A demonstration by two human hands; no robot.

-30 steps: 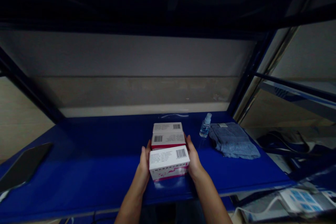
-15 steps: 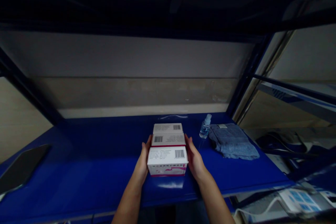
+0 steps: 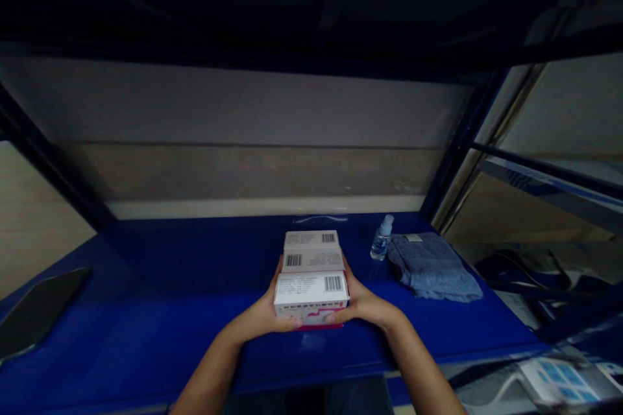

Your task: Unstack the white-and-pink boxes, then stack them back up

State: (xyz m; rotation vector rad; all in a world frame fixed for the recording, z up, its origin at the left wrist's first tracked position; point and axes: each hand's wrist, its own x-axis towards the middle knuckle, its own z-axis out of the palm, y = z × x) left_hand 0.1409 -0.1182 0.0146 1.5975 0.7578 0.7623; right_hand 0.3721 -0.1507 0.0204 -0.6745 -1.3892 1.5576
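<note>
Three white cartons with printed text and barcodes stand in a row, one behind another, on the blue shelf. The nearest carton (image 3: 312,288) has pink print on its front face; behind it are the middle carton (image 3: 314,259) and the far carton (image 3: 311,238). My left hand (image 3: 267,311) wraps the left side of the row, its thumb across the near carton's front. On the opposite side my right hand (image 3: 357,301) presses the row, thumb likewise on the front face. Fingertips along both sides are partly hidden.
A small clear spray bottle (image 3: 381,238) stands right of the cartons, beside a folded blue-grey cloth (image 3: 433,266). At the far left lies a dark flat tablet-like object (image 3: 41,311). Blue shelf posts (image 3: 460,136) and a panel frame the blue surface (image 3: 185,311).
Both thumbs have come round onto the near carton's front face, and my forearms have spread wider. The cartons stay in nearly the same place.
</note>
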